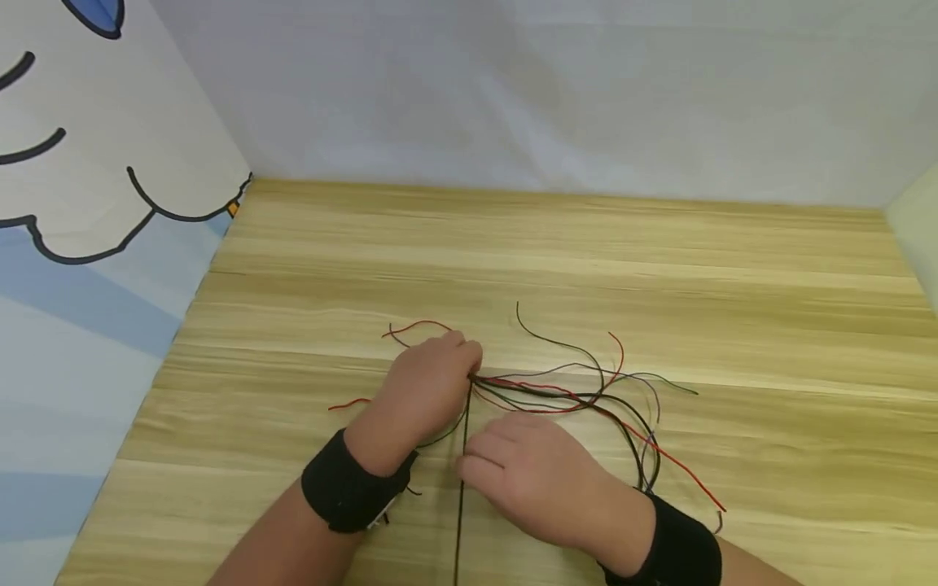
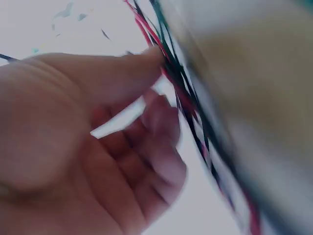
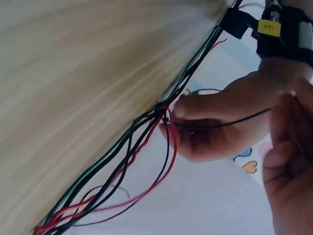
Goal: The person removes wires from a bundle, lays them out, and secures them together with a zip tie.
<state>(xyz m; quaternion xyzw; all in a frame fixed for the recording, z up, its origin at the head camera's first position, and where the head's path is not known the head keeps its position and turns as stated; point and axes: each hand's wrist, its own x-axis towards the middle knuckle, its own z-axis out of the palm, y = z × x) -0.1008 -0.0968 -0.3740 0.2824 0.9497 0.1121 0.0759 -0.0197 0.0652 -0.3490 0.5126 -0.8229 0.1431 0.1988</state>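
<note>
A bundle of thin red, black, green and purplish wires (image 1: 489,381) lies across the table, fanning out loosely to the right. At its gathered part my left hand (image 1: 428,391) pinches it; in the left wrist view the thumb (image 2: 142,66) presses against the wires (image 2: 183,95). From that spot a single black strand (image 1: 466,419) runs straight toward me. My right hand (image 1: 542,480) pinches this strand a little below the bundle. The right wrist view shows the black strand (image 3: 237,120) stretched between both hands, beside a crossing of wires (image 3: 160,108).
Loose wire ends (image 1: 421,322) stick out left of my left hand, and a red wire (image 1: 689,472) reaches past my right wrist. Black bands (image 1: 352,488) wrap both wrists. A white wall (image 1: 513,98) closes off the back of the wood-grain table (image 1: 330,244); a cartoon-printed panel (image 1: 88,325) stands at left.
</note>
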